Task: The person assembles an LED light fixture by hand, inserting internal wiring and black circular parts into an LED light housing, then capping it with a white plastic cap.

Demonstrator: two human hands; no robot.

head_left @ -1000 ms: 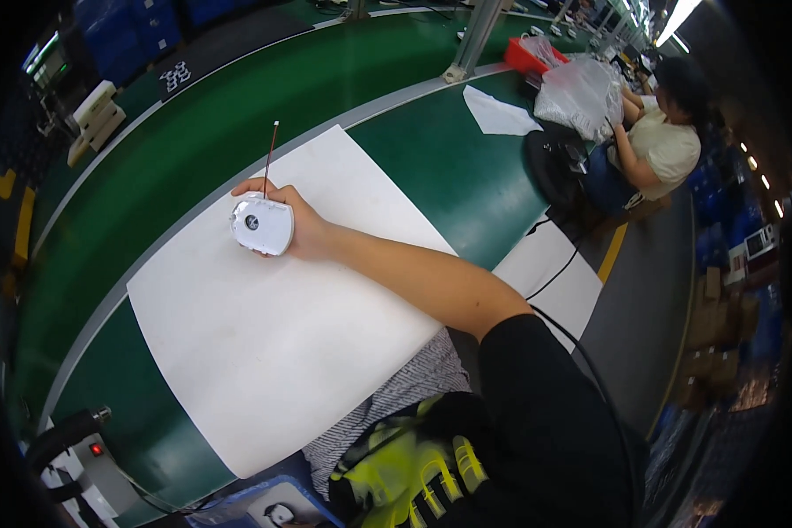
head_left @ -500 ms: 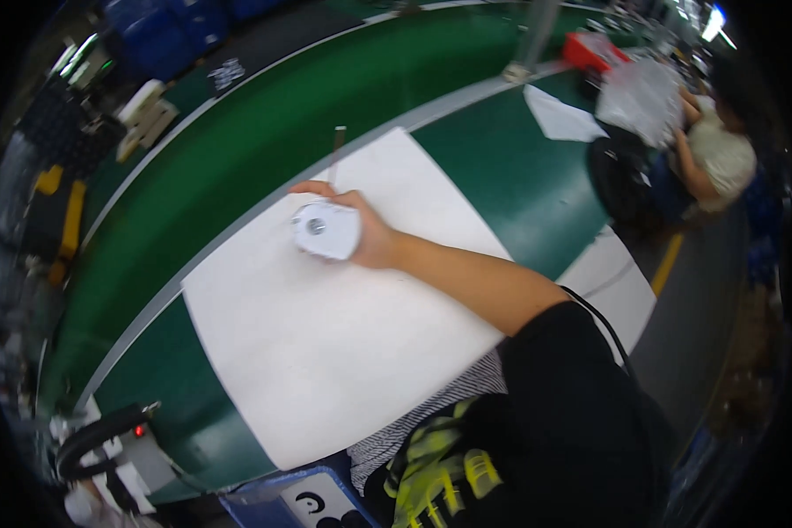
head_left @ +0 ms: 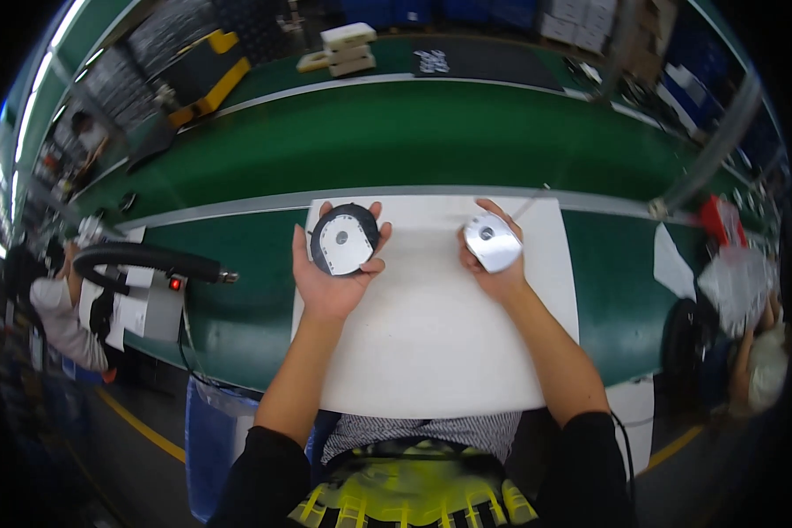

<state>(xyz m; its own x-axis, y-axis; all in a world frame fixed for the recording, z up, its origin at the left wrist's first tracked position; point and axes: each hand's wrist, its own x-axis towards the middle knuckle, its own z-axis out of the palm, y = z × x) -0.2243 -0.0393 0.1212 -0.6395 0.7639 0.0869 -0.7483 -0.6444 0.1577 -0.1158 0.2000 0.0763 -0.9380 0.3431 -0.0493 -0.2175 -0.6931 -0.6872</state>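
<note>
My left hand (head_left: 327, 297), palm up, holds a black round part (head_left: 370, 227) with a white, partly rounded plate (head_left: 343, 253) set in its face. A grey circle marks the middle of that plate. In my right hand (head_left: 505, 280) is a silvery-white rounded disc (head_left: 500, 251) with a round hole or recess near its centre; fingers curl around its edge. A thin rod (head_left: 530, 202) juts out beyond the right hand's fingers, and whether the hand holds it I cannot tell. Both hands are apart, over a white sheet (head_left: 431, 352).
Beneath the sheet lies a green work surface (head_left: 616, 264), with a green belt (head_left: 396, 132) beyond a metal rail. At left stands a grey box (head_left: 163, 308) with a red light and a black curved hose (head_left: 150, 255). A blue bin (head_left: 204, 449) sits below. Other people work at both sides.
The view has swung level toward the left. My left hand with the black part has come into view. My right hand still holds the silvery-white disc.
</note>
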